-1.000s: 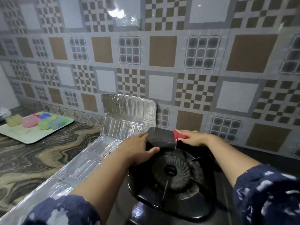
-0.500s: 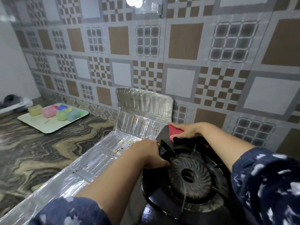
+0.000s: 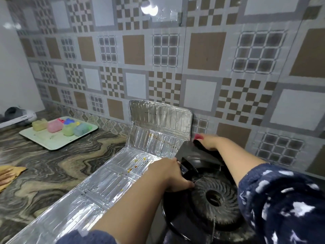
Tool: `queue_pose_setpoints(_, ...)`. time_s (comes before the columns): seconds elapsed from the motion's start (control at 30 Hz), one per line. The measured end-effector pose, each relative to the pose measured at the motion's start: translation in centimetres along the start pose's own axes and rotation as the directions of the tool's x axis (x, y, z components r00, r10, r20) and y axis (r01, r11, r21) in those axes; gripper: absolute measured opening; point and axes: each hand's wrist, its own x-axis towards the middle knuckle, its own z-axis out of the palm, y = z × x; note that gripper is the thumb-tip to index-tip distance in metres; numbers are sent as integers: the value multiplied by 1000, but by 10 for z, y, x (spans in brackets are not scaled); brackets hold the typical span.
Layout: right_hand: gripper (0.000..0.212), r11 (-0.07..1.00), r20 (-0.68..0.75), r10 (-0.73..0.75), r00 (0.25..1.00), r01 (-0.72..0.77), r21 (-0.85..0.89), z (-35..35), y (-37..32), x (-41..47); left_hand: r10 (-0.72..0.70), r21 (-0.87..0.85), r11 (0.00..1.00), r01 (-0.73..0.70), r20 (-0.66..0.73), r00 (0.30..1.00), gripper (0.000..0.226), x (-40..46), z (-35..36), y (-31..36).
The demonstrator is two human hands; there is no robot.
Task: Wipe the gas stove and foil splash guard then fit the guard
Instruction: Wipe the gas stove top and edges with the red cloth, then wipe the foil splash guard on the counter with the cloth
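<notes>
Red cloth point(image 3: 199, 136) in R hand point(image 3: 210, 142), gripped, now pushed to black gas stove point(image 3: 202, 191) back edge; L hand point(image 3: 173, 175) clamps stove rim. Wiping ongoing; ribbed silver foil guard point(image 3: 140, 162) unfitted.

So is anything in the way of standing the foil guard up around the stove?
Yes. The gas stove overlaps the foil splash guard's right edge, and the left hand grips the stove there. The right hand holds a red cloth behind the stove, by the upright panel.

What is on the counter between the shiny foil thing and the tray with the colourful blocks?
Nothing. In the head view, only bare marbled countertop lies between the foil splash guard and the tray of coloured blocks.
</notes>
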Motion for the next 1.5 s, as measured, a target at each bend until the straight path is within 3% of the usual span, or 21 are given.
queue_pose_setpoints(0.17, 48, 992, -86, 125, 988, -126, -8, -33, 11, -33, 29, -32, 999, -29, -1, 1000, 63, -3, -2, -3)
queue_pose_setpoints(0.4, 45, 994, -213, 69, 975, -86, -73, -56, -68, -108, 146, -188, 973, -138, 29, 989, 61, -3, -4, -22)
queue_pose_setpoints(0.53, 45, 990, -223, 54, 973, -82, -118, -40, -120, -147, 193, -70, 979, -192, 8, 981, 74, -25, -5, -62)
queue_pose_setpoints(0.73, 41, 993, -165, -109, 980, 98, -72, 7, -225, -186, 93, 3, 996, -94, 22, 995, 75, -90, -11, -154)
queue_pose_setpoints(1.0, 48, 958, 90, -225, 970, 237, -158, 111, -325, -166, -127, -25, 991, 130, 95, 987, 75, -187, 30, -258)
queue_pose_setpoints(1.17, 46, 948, 235, -289, 928, 312, -66, 192, -361, -180, -155, -60, 985, 162, 103, 982, 79, -238, 75, -306)
queue_pose_setpoints(1.3, 51, 957, 252, -288, 924, 285, 50, 248, -374, -190, -185, 1, 983, 186, 89, 979, 88, -263, 112, -341)
queue_pose_setpoints(1.4, 55, 927, 189, -316, 930, 345, -148, 286, -368, -197, -215, 71, 976, 207, 123, 969, 93, -272, 129, -355)
queue_pose_setpoints(1.5, 65, 792, 162, -525, 835, 549, -266, 308, -351, -201, -202, 116, 975, 191, 90, 975, 106, -274, 139, -361)
